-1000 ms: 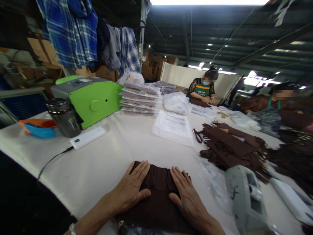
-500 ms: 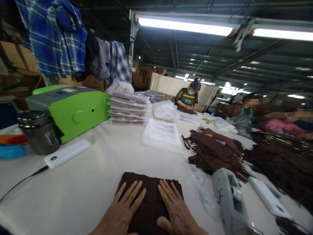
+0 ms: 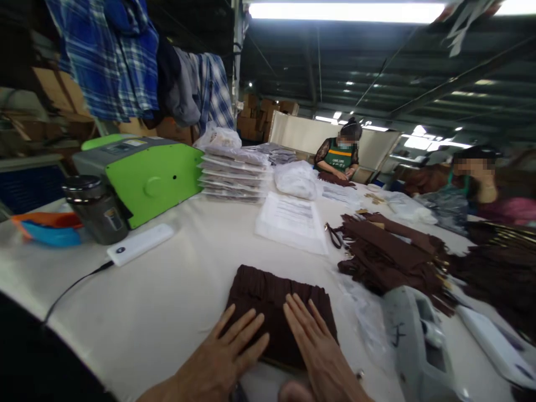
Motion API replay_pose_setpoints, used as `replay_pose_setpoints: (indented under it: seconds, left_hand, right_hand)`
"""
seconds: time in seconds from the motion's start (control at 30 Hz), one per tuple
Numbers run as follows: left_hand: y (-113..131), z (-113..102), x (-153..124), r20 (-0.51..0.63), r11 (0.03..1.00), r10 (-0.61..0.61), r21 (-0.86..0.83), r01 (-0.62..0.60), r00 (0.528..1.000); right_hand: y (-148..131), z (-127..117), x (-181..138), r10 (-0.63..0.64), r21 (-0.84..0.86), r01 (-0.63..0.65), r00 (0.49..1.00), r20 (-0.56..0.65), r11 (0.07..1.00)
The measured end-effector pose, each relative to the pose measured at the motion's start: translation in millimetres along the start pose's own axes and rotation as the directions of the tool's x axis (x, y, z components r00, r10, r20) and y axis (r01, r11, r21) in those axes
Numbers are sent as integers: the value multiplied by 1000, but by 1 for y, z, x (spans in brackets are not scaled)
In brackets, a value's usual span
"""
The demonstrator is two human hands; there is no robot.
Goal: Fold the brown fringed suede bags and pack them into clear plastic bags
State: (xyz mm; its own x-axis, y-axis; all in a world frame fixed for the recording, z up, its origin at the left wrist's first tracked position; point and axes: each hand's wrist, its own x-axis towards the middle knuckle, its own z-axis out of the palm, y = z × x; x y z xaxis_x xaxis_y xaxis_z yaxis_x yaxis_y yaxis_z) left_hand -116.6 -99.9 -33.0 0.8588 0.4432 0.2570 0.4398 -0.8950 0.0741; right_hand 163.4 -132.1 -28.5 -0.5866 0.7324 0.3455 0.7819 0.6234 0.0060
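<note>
A dark brown fringed bag (image 3: pixel 259 287) lies flat on the white table, its strips at the far end and a thin gold-coloured line along the near edge. My left hand (image 3: pixel 224 349) rests on its near left part, fingers spread. My right hand (image 3: pixel 316 343) lies flat on its right half, fingers stretched out and close together. Neither hand grasps anything. The part of the bag beneath my fingers is hidden. A small dark object near my left wrist is too covered to make out.
Right of the bag are clear plastic (image 3: pixel 368 312), a grey tape dispenser (image 3: pixel 414 340) and a pile of brown fringed pieces (image 3: pixel 389 251). Left stand a white power bank (image 3: pixel 142 244), a dark jar (image 3: pixel 96 212) and a green machine (image 3: pixel 154 184). A co-worker (image 3: pixel 339 153) sits across the table.
My hands have slid back from the fringed end toward the bag's near edge, uncovering more of the strips. The whole view has tilted downward and turned slightly left.
</note>
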Motion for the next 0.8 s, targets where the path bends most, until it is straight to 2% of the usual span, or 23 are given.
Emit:
replay_pose_setpoints:
  seconds: [0.07,0.13,0.27,0.37,0.43,0.47,0.5,0.57,0.6,0.63,0.7,0.8]
  left_hand:
    - [17,15,-6,-11,998,-27,64,27,1000]
    - [29,29,-3,-16,992,-101,79,102,995]
    - [41,44,12,-82,974,-213,60,219,974]
    - [39,41,14,-195,986,-153,28,162,969]
    - [31,29,7,-300,978,-207,-75,193,931]
    - [24,22,1,-329,950,-308,-158,270,893]
    - [16,13,-5,-327,892,-443,-249,376,835]
    - [-4,-4,-15,-200,716,-680,-390,579,705]
    - [-13,-10,-19,-112,642,-738,-420,641,666]
    - [-21,-16,-21,-26,595,-762,-424,683,647]
    - [-32,-22,-20,92,585,-747,-379,717,658]
    - [-37,-24,-10,160,654,-688,-286,700,708]
  right_hand:
    - [-14,19,-5,-146,-92,135,980,-132,987]
    - [-23,38,-10,-218,-184,181,954,-206,966]
    - [-19,55,-12,-161,-206,123,971,-179,971]
    - [-12,52,-8,-144,-156,118,975,-170,981]
    - [-12,48,-6,-143,-147,117,974,-178,982]
    - [-12,46,-5,-141,-151,114,973,-180,982]
    - [-13,44,-4,-138,-157,111,974,-180,981]
    - [-15,41,-4,-139,-158,112,975,-175,981]
    - [-15,41,-3,-145,-155,119,975,-170,981]
    - [-14,41,-3,-152,-154,126,974,-168,980]
    - [-10,43,-3,-163,-164,135,972,-170,977]
    - [-3,51,-4,-190,-193,156,966,-177,969]
